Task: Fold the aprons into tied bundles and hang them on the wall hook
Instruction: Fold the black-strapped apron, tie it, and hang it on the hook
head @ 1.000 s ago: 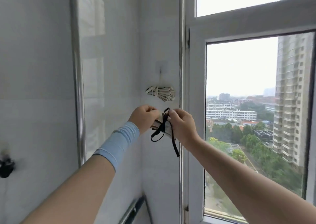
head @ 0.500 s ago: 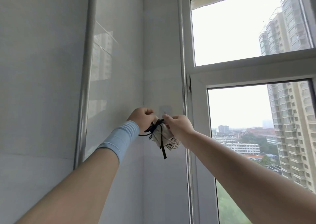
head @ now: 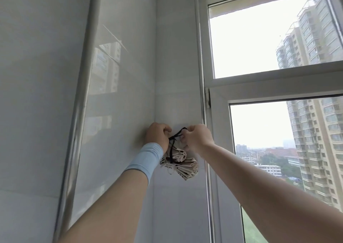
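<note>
So both arms are up at the white tiled wall [head: 178, 76], right in the corner next to the window [head: 259, 85]. The left hand [head: 157, 135] is balled up with its fingers [head: 165, 129] curled tight on one end of a black tie [head: 175, 135], and the right hand [head: 197, 138] is pinching the loop at the other end, so the tie is stretched across the small gap between the two fists. The tie runs down and wraps a folded beige apron bundle [head: 179, 154], which hangs against the wall just under the hands. Touching it from below is a second bundle [head: 188, 167], same beige cloth, this one with thin white cords [head: 169, 169] dangling off its left side. The hook itself is hidden behind the hands, can't make it out. Count-wise: two hands, two bundles, one black tie, and one light blue wristband [head: 146, 159] – on the left wrist only. There's also one shiny metal strip [head: 81, 113] running up the wall to the left, and the window has two panes, upper and lower, with tower blocks [head: 315, 131] outside.
</note>
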A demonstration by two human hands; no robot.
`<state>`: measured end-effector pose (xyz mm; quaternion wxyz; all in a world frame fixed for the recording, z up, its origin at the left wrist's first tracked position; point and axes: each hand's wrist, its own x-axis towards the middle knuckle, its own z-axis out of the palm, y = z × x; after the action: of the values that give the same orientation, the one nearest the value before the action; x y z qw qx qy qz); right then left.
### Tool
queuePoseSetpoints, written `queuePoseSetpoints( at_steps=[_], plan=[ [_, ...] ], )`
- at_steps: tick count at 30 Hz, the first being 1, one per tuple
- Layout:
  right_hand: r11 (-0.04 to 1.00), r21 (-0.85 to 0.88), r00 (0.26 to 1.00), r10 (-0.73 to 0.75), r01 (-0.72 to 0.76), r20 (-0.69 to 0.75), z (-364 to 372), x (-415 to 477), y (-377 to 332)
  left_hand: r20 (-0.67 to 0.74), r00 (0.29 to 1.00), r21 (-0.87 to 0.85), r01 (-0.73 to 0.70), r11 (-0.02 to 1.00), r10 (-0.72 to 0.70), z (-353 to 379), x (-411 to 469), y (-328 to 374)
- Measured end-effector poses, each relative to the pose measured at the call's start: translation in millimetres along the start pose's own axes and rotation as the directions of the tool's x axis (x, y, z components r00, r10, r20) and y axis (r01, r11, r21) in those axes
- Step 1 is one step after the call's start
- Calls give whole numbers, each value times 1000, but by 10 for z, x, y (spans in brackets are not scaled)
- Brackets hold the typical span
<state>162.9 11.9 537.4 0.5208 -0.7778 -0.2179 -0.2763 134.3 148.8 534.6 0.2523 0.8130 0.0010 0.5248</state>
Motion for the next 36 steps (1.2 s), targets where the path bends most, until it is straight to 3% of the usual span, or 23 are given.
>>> queuePoseSetpoints(
  at_steps=[4, 9, 15, 20, 24, 26, 32, 36],
  plan=[
    [986, -159, 999, -51, 48, -10, 66, 98, 38, -95, 992, 42, -82, 996, 86, 8, 43, -43],
    [951, -298, 994, -103, 84, -47, 136, 76, 80, 45, 993, 267, -120, 956, 113, -11, 73, -66],
    [921, -389, 999, -18, 30, 33, 135, 30, 84, 154, 987, 422, -115, 899, 54, -108, 58, 11],
    [898, -439, 998, -12, 36, 56, 164, -47, 83, 110, 992, 407, -102, 908, 62, -105, -38, 0],
    [882, -433, 978, -208, 187, -1, 124, -296, 137, -9, 983, 405, -166, 899, 185, -104, -145, -26],
    [869, -434, 969, -245, 237, 38, 123, -398, 175, -29, 971, 401, -206, 893, 237, -111, -199, -31],
    [828, -424, 931, -326, 366, 166, 180, -605, 291, -79, 956, 143, -269, 952, 282, -90, -348, -3],
    [808, -456, 927, -311, 373, 209, 217, -663, 374, -95, 956, 98, -267, 959, 276, 0, -414, 36]
  ],
)
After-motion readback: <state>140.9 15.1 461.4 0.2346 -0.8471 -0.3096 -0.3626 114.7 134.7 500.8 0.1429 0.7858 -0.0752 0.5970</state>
